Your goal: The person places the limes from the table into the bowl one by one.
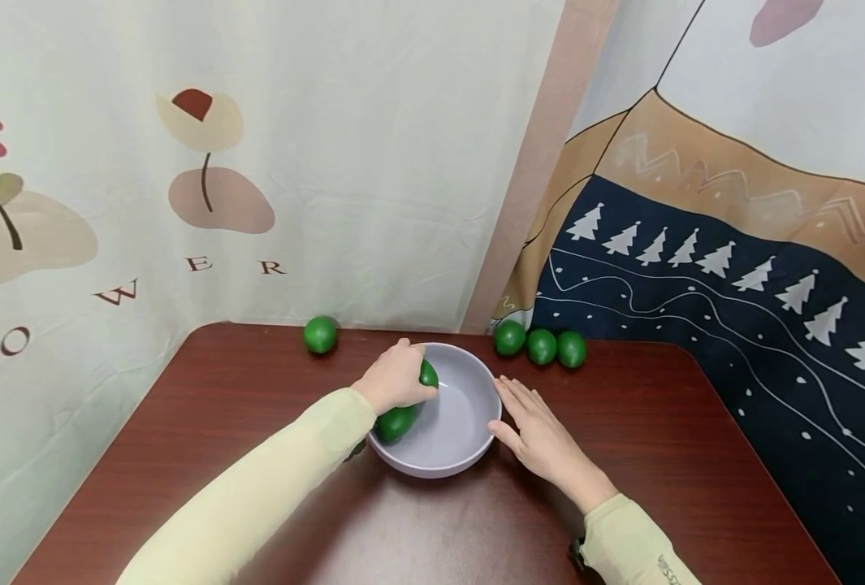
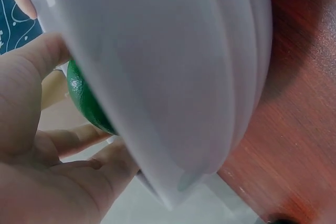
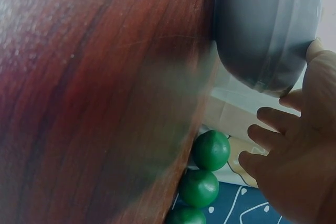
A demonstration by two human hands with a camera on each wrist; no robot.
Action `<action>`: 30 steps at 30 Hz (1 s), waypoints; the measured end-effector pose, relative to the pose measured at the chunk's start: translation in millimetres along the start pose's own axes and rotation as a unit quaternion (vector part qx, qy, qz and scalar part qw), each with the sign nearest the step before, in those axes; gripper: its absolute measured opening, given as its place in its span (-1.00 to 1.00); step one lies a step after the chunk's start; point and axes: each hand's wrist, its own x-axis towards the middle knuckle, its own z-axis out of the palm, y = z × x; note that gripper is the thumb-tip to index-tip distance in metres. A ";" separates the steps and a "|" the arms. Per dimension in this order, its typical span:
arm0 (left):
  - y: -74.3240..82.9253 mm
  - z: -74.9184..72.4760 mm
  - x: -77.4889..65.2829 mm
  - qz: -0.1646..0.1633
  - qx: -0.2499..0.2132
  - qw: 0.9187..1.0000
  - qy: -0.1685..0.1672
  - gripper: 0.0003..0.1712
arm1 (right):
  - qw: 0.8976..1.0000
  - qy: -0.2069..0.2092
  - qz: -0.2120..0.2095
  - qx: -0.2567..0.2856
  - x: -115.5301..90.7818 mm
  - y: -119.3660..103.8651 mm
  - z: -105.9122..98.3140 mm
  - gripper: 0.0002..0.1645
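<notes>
A pale lavender bowl (image 1: 441,470) stands on the table, with one green lime (image 1: 394,425) lying inside against its near-left wall. Reaching over the left rim, my left hand (image 1: 395,380) grips a second lime (image 1: 429,374) inside the bowl. That lime (image 2: 86,100) shows between thumb and fingers in the left wrist view, partly hidden by the bowl's wall. My right hand (image 1: 542,435) has its fingers extended at the bowl's right side, fingertips right at the rim. In the right wrist view, the thumb and fingertips of this hand (image 3: 310,140) are spread beside the bowl (image 3: 268,30).
Three limes (image 1: 542,347) sit in a row along the table's back edge, right of the bowl. Another lime (image 1: 320,335) is at the back left. Behind the dark red wooden table (image 1: 659,455) hangs a printed curtain (image 1: 359,162).
</notes>
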 end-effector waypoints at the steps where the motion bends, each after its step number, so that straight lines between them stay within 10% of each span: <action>1: 0.3 0.6 0.0 0.001 0.003 1.000 0.001 -0.30 | 1.000 0.000 0.000 0.000 -0.1 0.0 0.0 -0.18; 30: -0.6 7.1 -3.0 0.041 0.051 0.998 0.012 -0.30 | 1.000 -0.004 0.003 0.001 -0.9 -1.1 -0.4 -0.18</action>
